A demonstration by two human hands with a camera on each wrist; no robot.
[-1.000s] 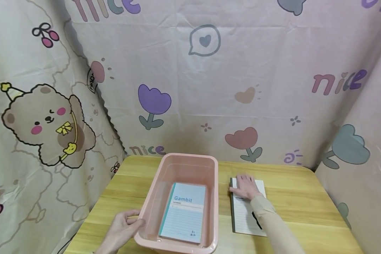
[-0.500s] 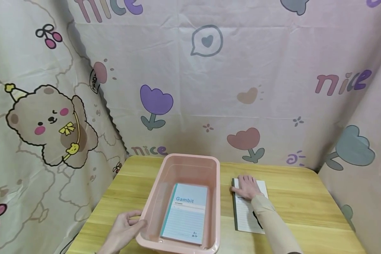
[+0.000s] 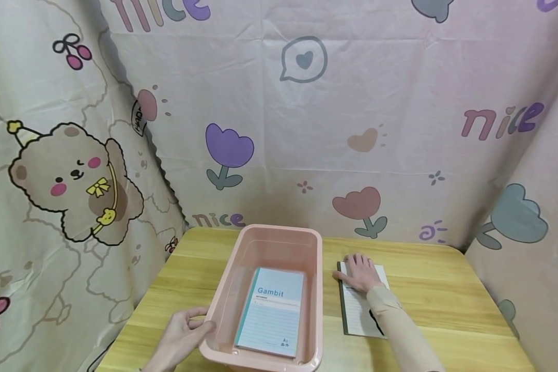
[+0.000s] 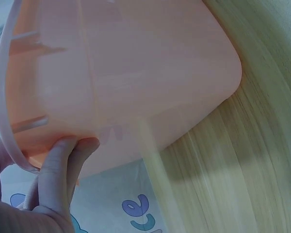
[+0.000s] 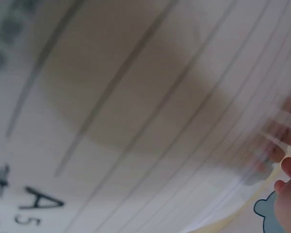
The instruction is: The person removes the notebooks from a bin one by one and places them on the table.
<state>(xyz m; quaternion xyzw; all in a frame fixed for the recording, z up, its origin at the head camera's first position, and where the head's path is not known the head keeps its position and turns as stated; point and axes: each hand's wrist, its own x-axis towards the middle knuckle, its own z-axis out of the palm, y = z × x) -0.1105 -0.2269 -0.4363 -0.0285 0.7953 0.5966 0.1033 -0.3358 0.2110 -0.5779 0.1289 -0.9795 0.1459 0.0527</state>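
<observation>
At the near left corner of the pink bin (image 3: pixel 319 289), our left hand (image 3: pixel 180 331) pinches the bin. Inside it we see the Gambit notebook (image 3: pixel 272 316) lying. To the right of the bin, our right hand (image 3: pixel 360 272) rests, with fingers spread, on the lined notebook (image 3: pixel 357 316) upon the desk (image 3: pixel 432 294). Behind the bin hangs a printed cloth (image 3: pixel 288 129).

The pink box (image 3: pixel 319 299) is open on top, so a hand could reach down to the blue notebook (image 3: pixel 270 315). Its tall walls block the sides, and the left hand (image 3: pixel 182 331) blocks the near left corner. A strip of table (image 3: pixel 331 315) gives room before the white notebook (image 3: pixel 355 318), partly covered by the right hand (image 3: pixel 362 275) and sleeve (image 3: pixel 402 328).
</observation>
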